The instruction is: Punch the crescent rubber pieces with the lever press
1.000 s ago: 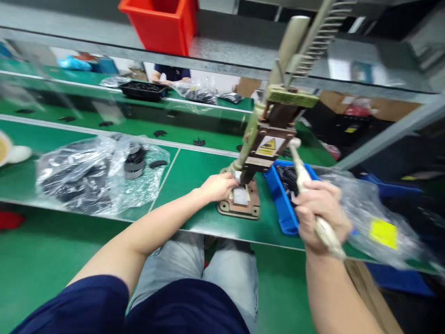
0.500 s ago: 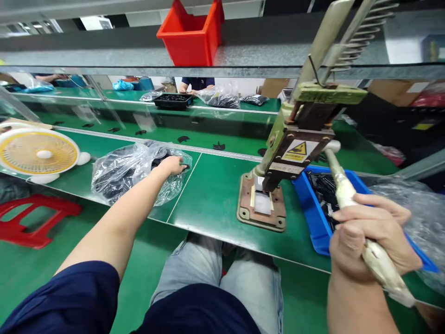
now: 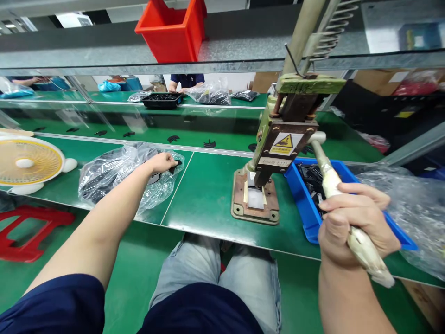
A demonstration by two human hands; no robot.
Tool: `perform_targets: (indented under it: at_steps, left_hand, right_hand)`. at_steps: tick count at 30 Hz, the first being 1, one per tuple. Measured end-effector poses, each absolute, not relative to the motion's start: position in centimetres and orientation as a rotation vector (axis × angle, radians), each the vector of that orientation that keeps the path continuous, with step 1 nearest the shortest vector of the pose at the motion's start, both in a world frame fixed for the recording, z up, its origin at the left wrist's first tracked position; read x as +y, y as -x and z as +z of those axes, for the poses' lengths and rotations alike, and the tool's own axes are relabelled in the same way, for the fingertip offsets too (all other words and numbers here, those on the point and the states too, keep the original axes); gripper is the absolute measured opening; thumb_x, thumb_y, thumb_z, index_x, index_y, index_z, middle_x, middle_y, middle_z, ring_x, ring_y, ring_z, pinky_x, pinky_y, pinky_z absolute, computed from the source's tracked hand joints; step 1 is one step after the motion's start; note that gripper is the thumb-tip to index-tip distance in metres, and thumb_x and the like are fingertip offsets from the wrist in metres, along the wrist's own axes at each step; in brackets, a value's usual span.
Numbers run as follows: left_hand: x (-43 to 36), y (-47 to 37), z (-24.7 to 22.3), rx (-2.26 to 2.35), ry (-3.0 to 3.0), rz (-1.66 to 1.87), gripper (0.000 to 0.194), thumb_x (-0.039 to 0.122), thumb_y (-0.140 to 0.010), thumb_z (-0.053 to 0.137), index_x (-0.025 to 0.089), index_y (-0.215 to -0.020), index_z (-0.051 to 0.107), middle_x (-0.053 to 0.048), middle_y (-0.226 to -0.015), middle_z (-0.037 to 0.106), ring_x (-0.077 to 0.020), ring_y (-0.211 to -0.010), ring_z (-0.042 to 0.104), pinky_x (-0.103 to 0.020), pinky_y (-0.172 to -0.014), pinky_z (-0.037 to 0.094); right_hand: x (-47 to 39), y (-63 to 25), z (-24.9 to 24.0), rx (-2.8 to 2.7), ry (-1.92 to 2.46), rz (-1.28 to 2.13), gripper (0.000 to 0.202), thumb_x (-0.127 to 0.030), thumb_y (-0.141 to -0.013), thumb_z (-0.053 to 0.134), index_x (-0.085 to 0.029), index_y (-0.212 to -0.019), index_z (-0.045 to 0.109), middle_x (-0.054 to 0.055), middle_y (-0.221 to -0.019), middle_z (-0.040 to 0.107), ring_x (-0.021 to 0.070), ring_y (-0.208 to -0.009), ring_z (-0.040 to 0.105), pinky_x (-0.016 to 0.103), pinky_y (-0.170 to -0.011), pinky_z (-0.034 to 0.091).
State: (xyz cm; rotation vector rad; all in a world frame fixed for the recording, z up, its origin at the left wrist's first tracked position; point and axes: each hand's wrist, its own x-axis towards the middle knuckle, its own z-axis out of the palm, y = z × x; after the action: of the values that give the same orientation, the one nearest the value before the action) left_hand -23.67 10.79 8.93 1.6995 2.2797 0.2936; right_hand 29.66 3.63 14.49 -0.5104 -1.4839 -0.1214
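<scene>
My left hand (image 3: pixel 161 163) is over the right part of a clear plastic bag (image 3: pixel 120 162) with black parts inside. Its fingers are closed on a small black part (image 3: pixel 176 165), whose exact kind I cannot make out. My right hand (image 3: pixel 354 222) is wrapped round the pale, tape-covered lever (image 3: pixel 327 171) of a green hand press (image 3: pixel 285 144). Under the press ram, a light metal block (image 3: pixel 255 198) sits on the brown base plate (image 3: pixel 237 197). Behind the lever stands a blue bin (image 3: pixel 308 218) of black parts.
A white and yellow fan (image 3: pixel 29 160) stands at the left, above a red stool (image 3: pixel 31 232). Black pieces (image 3: pixel 209 144) lie spaced along the green strip behind the bench. On the shelf is a red bin (image 3: pixel 172 32). Another person (image 3: pixel 187 81) sits across.
The view has shifted, so the bench things appear further left. My left hand has drawn back slightly over the bag, and the black part shows more clearly. My right hand still grips the lever.
</scene>
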Motion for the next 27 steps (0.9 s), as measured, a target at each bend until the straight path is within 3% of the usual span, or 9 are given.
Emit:
perform_targets:
  at_steps: [4, 9, 13, 21, 27]
  left_hand:
    - [10.4, 17.2, 9.1, 1.838, -1.45, 0.772, 0.04, 0.057, -0.096, 0.065, 0.02, -0.083, 0.056, 0.003, -0.059, 0.057, -0.0107, -0.049, 0.05, -0.023, -0.05, 0.038]
    - [9.5, 4.5, 8.5, 1.384, -1.32, 0.805, 0.04, 0.05, -0.09, 0.081, 0.018, -0.088, 0.057, -0.001, -0.064, 0.068, -0.0103, -0.051, 0.062, -0.021, -0.051, 0.048]
    - [9.6, -2.2, 7.6, 1.26, -1.215, 0.811, 0.038, 0.042, -0.091, 0.083, 0.017, -0.086, 0.056, -0.001, -0.062, 0.069, -0.0091, -0.048, 0.063, -0.02, -0.052, 0.052]
    - [10.8, -4.9, 6.7, 1.271, -1.205, 0.712, 0.039, 0.043, -0.092, 0.082, 0.019, -0.082, 0.053, 0.0, -0.055, 0.066, -0.0089, -0.043, 0.06, -0.017, -0.045, 0.046]
    - [11.1, -5.4, 7.2, 1.339, -1.256, 0.65, 0.028, 0.037, -0.095, 0.078, 0.02, -0.089, 0.056, 0.006, -0.051, 0.056, -0.0069, -0.038, 0.051, -0.017, -0.04, 0.04]
  right_hand:
    - [3.3, -29.6, 14.2, -1.482, 0.528, -0.091, 0.036, -0.04, -0.091, 0.069, -0.023, -0.062, 0.056, 0.0, -0.064, 0.065, 0.0225, -0.072, 0.064, 0.055, -0.094, 0.049]
    - [3.0, -29.9, 13.8, -1.499, 0.547, -0.062, 0.033, -0.039, -0.093, 0.069, -0.023, -0.065, 0.058, 0.001, -0.067, 0.065, 0.0252, -0.086, 0.067, 0.055, -0.098, 0.047]
    - [2.7, -30.2, 13.7, -1.534, 0.577, -0.04, 0.03, -0.04, -0.094, 0.068, -0.025, -0.069, 0.06, -0.001, -0.07, 0.066, 0.0248, -0.091, 0.069, 0.055, -0.101, 0.048]
    - [2.4, -30.1, 13.7, -1.521, 0.614, -0.032, 0.031, -0.043, -0.095, 0.066, -0.028, -0.069, 0.059, -0.003, -0.07, 0.066, 0.0234, -0.092, 0.07, 0.053, -0.103, 0.049]
    - [2.6, -29.4, 13.7, -1.45, 0.592, -0.036, 0.034, -0.044, -0.096, 0.065, -0.027, -0.067, 0.057, -0.002, -0.067, 0.064, 0.023, -0.084, 0.068, 0.053, -0.099, 0.05]
